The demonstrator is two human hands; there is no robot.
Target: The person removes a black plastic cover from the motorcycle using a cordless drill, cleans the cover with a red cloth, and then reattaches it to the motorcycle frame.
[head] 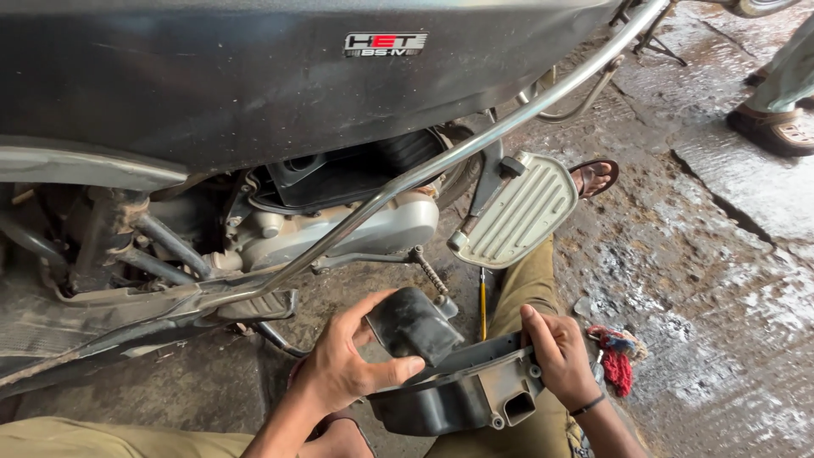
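My left hand [343,365] grips a small black rubber duct piece [413,325], held just above a larger black plastic cover [462,399]. My right hand [555,352] holds the right end of that cover, fingers curled over its upper edge. The cover rests over my lap, its open underside and a square socket facing the camera. Both hands are in front of a dark scooter [254,76], below its open air-filter cavity [356,174] and silver engine casing [373,229].
A chrome guard rail [509,119] slants across the scooter's side. A silver ribbed footrest [517,212] hangs above my knee. A yellow-handled screwdriver [482,301] and a red rag [617,360] lie on the wet concrete floor. Another person's sandalled foot [776,127] stands at top right.
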